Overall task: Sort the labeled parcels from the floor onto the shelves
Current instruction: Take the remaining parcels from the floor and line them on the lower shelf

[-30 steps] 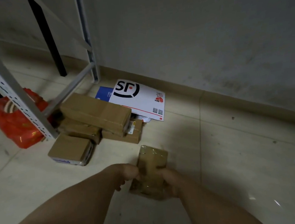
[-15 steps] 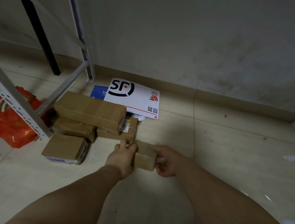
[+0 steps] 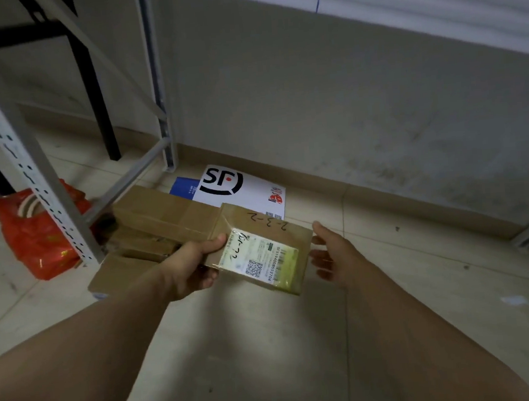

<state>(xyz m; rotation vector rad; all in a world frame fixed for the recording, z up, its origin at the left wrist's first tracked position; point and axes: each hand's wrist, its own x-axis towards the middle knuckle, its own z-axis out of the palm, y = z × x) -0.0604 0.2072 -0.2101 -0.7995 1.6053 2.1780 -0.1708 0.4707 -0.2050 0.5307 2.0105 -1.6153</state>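
Hands: left hand (image 3: pixel 190 270) gripped the near-left edge of the small parcel (image 3: pixel 261 247), thumb on top and fingers curled under; right hand (image 3: pixel 332 253) was spread open just beside the parcel's right edge, and whether it touched could not be told.
Open room: bare floor (image 3: pixel 408 283) stretched to the right and toward the camera; the wall (image 3: pixel 344 103) and its skirting closed off the far side.
Edges: shelf frame (image 3: pixel 19 151) stood at left, its pale perforated upright nearest and a second post against the wall, with a low crossbar between them.
Pile: at least three brown cartons (image 3: pixel 162 212) lay stacked on the floor by the upright, partly hidden behind the left forearm.
Envelopes: one white SF envelope (image 3: pixel 239 186) lay flat by the skirting over one blue one (image 3: pixel 185 188).
Bag: one red plastic bag (image 3: pixel 36 239) sat behind the upright.
Parcel: held above the floor, label face up, with handwritten marks and a QR code, in front of the pile.
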